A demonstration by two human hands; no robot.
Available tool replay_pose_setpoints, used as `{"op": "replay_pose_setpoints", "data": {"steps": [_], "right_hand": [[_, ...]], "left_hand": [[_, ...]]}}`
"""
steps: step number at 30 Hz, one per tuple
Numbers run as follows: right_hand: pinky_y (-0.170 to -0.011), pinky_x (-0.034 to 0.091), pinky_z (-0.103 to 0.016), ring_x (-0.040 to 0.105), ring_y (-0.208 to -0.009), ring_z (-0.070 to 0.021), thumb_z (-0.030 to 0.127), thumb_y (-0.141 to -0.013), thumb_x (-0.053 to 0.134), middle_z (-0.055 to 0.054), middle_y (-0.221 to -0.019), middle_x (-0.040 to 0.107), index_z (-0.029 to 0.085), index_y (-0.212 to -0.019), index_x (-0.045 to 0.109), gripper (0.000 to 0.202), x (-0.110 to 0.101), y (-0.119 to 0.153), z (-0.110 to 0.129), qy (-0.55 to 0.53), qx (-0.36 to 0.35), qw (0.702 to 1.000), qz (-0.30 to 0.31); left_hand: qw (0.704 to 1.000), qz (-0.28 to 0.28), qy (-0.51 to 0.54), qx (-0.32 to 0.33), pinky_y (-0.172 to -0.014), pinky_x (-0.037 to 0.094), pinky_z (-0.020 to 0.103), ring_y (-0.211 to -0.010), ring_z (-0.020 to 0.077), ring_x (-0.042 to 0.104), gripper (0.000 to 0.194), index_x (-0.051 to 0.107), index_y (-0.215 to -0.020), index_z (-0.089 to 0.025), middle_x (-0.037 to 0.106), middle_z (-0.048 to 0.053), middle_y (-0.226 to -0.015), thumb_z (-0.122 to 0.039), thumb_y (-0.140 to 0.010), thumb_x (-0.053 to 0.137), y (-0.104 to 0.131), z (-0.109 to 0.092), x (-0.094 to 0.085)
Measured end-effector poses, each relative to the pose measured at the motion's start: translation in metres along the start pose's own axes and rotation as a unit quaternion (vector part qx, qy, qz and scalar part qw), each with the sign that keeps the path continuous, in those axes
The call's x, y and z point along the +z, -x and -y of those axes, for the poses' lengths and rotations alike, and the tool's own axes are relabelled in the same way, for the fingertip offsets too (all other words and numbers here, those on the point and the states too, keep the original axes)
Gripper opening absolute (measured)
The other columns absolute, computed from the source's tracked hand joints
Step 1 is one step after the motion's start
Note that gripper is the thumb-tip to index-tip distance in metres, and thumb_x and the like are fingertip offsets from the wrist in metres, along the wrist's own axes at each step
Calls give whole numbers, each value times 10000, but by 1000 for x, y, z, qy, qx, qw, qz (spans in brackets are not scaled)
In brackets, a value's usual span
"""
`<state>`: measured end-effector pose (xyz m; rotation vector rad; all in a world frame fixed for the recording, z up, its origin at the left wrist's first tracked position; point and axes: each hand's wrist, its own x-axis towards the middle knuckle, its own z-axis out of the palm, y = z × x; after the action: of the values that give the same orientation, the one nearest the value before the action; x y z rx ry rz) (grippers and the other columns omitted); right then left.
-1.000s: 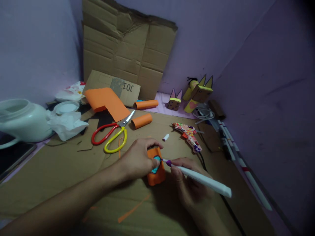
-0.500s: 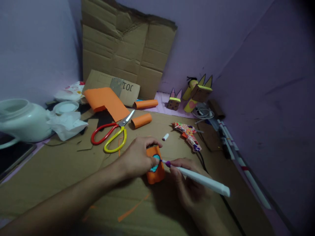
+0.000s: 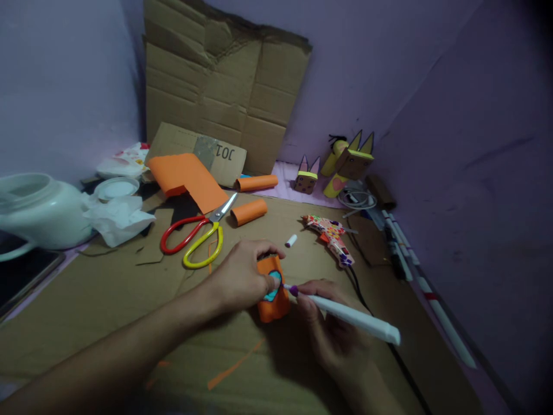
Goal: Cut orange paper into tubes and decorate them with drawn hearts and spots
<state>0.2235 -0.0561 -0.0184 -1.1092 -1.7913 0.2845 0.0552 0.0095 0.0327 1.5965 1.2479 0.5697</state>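
Note:
My left hand [image 3: 247, 275] grips a small orange paper-covered piece [image 3: 273, 313] on the cardboard, its thumb pressing on a light-blue patch [image 3: 272, 293] with a dark outline. In my right hand [image 3: 334, 323] is a white marker [image 3: 358, 316] with a purple collar, held like a pen. Its tip meets the orange piece at the right side of the blue patch. The marker's white cap [image 3: 291, 241] lies on the cardboard just beyond my hands. Scissors [image 3: 202, 233] with one red and one yellow handle rest open to the left.
A flowered glue gun [image 3: 330, 233] lies at the right, its cord running toward me. Orange rolls [image 3: 249, 212] and a folded orange sheet [image 3: 190, 178] are behind the scissors. A white teapot [image 3: 47, 210] stands at left, crumpled tissue [image 3: 116, 216] beside it. Eared paper figures [image 3: 306, 180] stand at the back.
The marker has shifted slightly, its tip a little lower along the right side of the blue patch. My left hand keeps its hold on the orange piece.

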Motion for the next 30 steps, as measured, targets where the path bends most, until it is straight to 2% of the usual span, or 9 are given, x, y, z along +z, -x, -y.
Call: {"op": "replay_pose_setpoints", "data": {"steps": [13, 25, 27, 30], "right_hand": [[-525, 511, -244, 661, -615, -152, 126, -872, 548, -20, -731, 680, 217, -902, 604, 111, -1, -5, 4, -18, -10, 1000, 20], [-507, 484, -226, 642, -572, -140, 144, -867, 549, -11, -700, 669, 207, -880, 610, 89, 0, -6, 7, -22, -13, 999, 28], [-501, 478, -230, 635, -562, -144, 162, -867, 555, -12, -685, 669, 209, -860, 626, 86, 1, -4, 8, -39, 8, 999, 29], [-445, 444, -222, 591, -493, -135, 239, -876, 578, -3, -624, 648, 211, -822, 656, 99, 2, 1, 9, -89, 90, 992, 0]], "left_hand": [[1000, -12, 8, -1, -854, 473, 282, -980, 213, 615, 441, 674, -1048, -129, 687, 55, -1072, -45, -619, 621, 0, -3, 0], [1000, -11, 21, -7, -875, 486, 304, -1034, 229, 617, 416, 667, -1010, -152, 689, 59, -1101, -42, -613, 613, 0, -3, 0], [1000, -12, 23, -7, -853, 493, 298, -1009, 223, 623, 414, 669, -1006, -154, 691, 56, -1085, -42, -611, 615, 0, -3, 0], [1000, -19, 25, 1, -852, 491, 314, -992, 230, 621, 401, 676, -988, -158, 691, 58, -1066, -60, -602, 626, 0, -2, 0]]}}
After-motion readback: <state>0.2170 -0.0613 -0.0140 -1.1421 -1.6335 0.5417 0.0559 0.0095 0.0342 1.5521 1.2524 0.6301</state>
